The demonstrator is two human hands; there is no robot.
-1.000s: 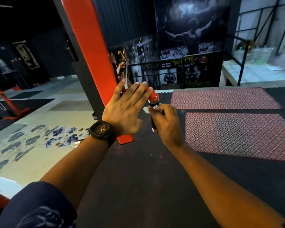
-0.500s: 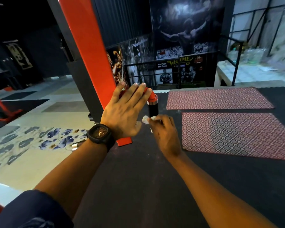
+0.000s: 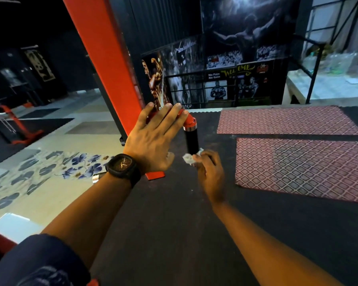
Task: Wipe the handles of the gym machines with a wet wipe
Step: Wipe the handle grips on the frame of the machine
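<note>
Red steel post (image 3: 103, 58) of the gym machine slants up at left, over dark flooring with two diamond-patterned mats (image 3: 298, 168) at right. The left hand (image 3: 153, 139) lies with straight fingers on the red bar. The right hand (image 3: 210, 172), at the black handle (image 3: 191, 141)'s lower end, pinches a crumpled white wet wipe (image 3: 189, 157) against it.

The lower end of the black handle (image 3: 191, 141) is hidden behind the right hand (image 3: 210, 172) and the crumpled wet wipe (image 3: 189, 158). The left hand (image 3: 153, 139) covers most of the red arm (image 3: 188, 119) above it. The red upright (image 3: 103, 48) runs off the top edge, and the clutter on the far ledge (image 3: 322, 89) is too blurred to name.
</note>
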